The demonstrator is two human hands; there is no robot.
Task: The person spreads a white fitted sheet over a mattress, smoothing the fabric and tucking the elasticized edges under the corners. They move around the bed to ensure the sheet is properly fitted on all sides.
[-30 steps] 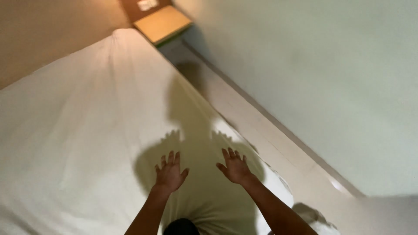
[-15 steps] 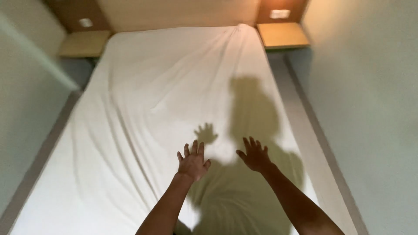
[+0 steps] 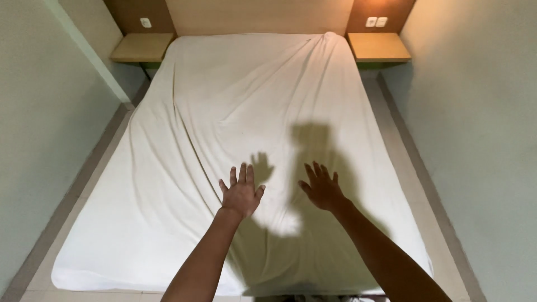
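A white wrinkled sheet (image 3: 224,112) covers a bed that fills the middle of the view. My left hand (image 3: 241,192) is stretched out over the near half of the sheet, fingers spread, holding nothing. My right hand (image 3: 321,186) reaches out beside it, also open and empty. Whether the palms touch the sheet I cannot tell. My shadow falls dark across the sheet between and beyond both hands.
Two wooden bedside shelves stand at the head of the bed, one at the far left (image 3: 141,47) and one at the far right (image 3: 378,47). Pale walls (image 3: 481,140) close in on both sides, with narrow tiled floor strips (image 3: 414,168) along the bed.
The view has swung from the bed's right side to square on the whole bed. Both hands stay open and stretched forward, now slightly further apart.
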